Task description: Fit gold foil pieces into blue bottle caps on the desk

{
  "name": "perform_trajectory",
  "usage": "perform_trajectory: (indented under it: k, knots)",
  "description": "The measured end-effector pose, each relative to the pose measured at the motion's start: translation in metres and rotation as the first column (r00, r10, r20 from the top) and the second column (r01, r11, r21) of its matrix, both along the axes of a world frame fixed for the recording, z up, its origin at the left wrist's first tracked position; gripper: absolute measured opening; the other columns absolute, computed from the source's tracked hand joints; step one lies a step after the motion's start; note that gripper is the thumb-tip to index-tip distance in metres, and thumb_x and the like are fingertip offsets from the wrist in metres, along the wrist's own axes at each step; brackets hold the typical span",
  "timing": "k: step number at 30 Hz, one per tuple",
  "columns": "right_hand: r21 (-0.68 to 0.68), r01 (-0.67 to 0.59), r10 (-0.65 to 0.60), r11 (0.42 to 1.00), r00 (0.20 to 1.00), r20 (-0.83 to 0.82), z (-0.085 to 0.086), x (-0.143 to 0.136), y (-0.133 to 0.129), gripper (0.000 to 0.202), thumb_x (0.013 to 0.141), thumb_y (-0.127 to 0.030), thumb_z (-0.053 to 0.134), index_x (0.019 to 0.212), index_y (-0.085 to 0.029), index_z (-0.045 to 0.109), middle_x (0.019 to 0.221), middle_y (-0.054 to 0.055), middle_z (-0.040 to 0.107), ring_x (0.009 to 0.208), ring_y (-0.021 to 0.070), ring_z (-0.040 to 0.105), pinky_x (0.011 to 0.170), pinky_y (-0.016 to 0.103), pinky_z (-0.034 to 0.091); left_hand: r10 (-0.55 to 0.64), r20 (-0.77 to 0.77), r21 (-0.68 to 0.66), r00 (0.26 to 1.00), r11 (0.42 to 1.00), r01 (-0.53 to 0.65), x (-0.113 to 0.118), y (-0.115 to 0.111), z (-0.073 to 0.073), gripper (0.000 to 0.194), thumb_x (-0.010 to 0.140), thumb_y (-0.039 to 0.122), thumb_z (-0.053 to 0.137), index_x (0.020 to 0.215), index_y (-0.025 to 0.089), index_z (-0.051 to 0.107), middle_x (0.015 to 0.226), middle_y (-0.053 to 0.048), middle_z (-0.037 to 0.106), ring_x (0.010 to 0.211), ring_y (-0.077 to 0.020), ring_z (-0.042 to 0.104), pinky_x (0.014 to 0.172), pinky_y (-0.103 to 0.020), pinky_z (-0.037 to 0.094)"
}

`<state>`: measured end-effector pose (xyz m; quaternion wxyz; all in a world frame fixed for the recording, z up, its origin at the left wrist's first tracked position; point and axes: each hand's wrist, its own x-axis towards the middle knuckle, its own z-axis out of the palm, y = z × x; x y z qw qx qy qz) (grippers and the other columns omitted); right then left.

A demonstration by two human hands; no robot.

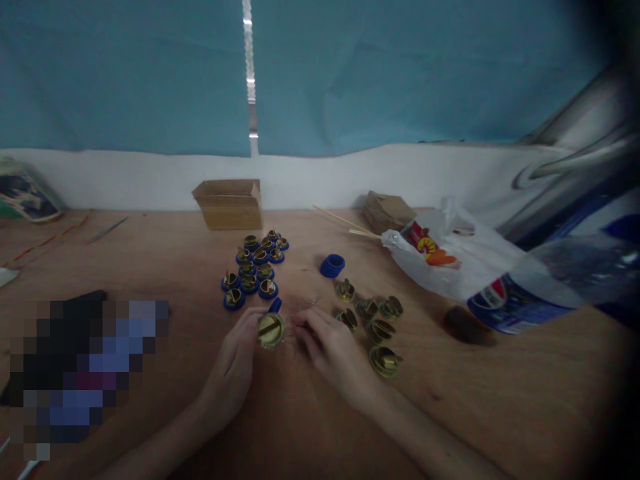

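Observation:
A round brass-coloured fitting (pixel 271 331) with a bar across its face is gripped in the fingers of my left hand (pixel 239 351). A blue ring (pixel 275 305) shows at the top of that fitting; how far it is seated I cannot tell. Just right of it, my right hand (pixel 323 339) has thumb and fingers closed in a pinch, slightly blurred, and what they hold is hidden. Several brass fittings (pixel 381 331) without blue rings lie to its right. Beyond my left hand stand several fittings with blue rings (pixel 249 283) in a cluster. Loose blue rings (pixel 333 265) are stacked behind my right hand.
An open cardboard box (pixel 231 205) stands against the back wall. On the right are a plastic bag (pixel 480 257), a brown paper packet (pixel 387 211) and a lying plastic bottle (pixel 530 293). Thin sticks (pixel 345 222) lie behind the rings. A dark, partly pixelated object (pixel 65 360) lies left.

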<state>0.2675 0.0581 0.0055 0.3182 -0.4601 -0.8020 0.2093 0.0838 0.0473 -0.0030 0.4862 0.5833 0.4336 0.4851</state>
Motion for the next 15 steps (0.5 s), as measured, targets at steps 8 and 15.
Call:
perform_trajectory:
  k: [8,15]
  knots:
    - [-0.044,0.039,-0.038,0.998,0.999,0.015,-0.0024,-0.0005,-0.0001,0.017,0.089,-0.003,0.048,0.085,-0.019,0.053,0.084,0.004,0.063,0.079,0.0189,0.061,0.069,0.030,0.048,0.013,0.023,-0.016,1.000,1.000,-0.013,0.0001,-0.0001,-0.0002,0.037,0.100,0.041,0.031,0.104,0.019,0.060,0.097,-0.006,0.065,0.095,-0.0212,0.059,0.090,-0.033,0.043]
    - [-0.012,0.035,-0.034,0.999,0.998,0.059,0.0003,-0.0017,-0.0013,0.019,0.091,-0.005,0.044,0.083,-0.019,0.053,0.081,0.004,0.062,0.077,0.0190,0.061,0.068,0.031,0.046,0.021,-0.010,-0.011,1.000,1.000,-0.021,-0.0003,-0.0009,0.0020,0.039,0.099,0.041,0.029,0.103,0.019,0.061,0.098,-0.006,0.067,0.093,-0.0217,0.061,0.089,-0.033,0.045]
